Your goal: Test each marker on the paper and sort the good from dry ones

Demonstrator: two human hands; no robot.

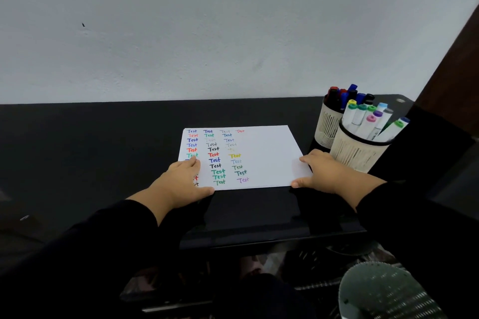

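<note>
A white sheet of paper (261, 147) lies on the black table (103, 142), covered with several coloured "Test" marks in three columns. My left hand (185, 181) rests flat on the sheet's near left corner, fingers straight, holding nothing. My right hand (320, 172) lies on the near right corner, its thumb at the paper's front edge. Two cream mesh cups stand at the right: the near cup (355, 154) holds several white markers with coloured caps, the far cup (328, 124) holds several dark markers with red, blue and black caps.
A grey-white wall (207, 33) rises behind the table. A dark brown door frame (451, 65) stands at the far right. Below the table's front edge, at the lower right, sits a grey mesh bin (383, 292).
</note>
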